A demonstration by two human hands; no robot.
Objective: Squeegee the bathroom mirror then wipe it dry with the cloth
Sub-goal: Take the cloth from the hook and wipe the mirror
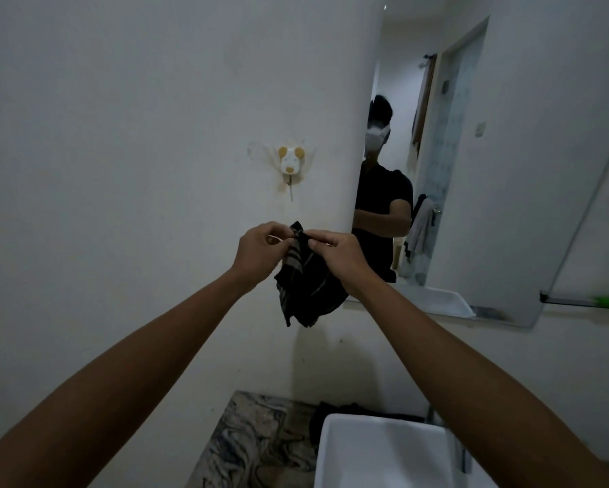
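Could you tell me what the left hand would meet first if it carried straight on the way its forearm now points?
Probably the cloth that the left hand already pinches with the right hand; past it, the bare wall beside the mirror, though depth is hard to judge here.

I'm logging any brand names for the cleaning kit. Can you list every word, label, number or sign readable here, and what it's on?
None can be read.
The dark striped cloth held by the left hand and right hand: stripes only, no label showing.
The animal-shaped wall hook: a face, no text.
The mirror and sink: no markings visible.
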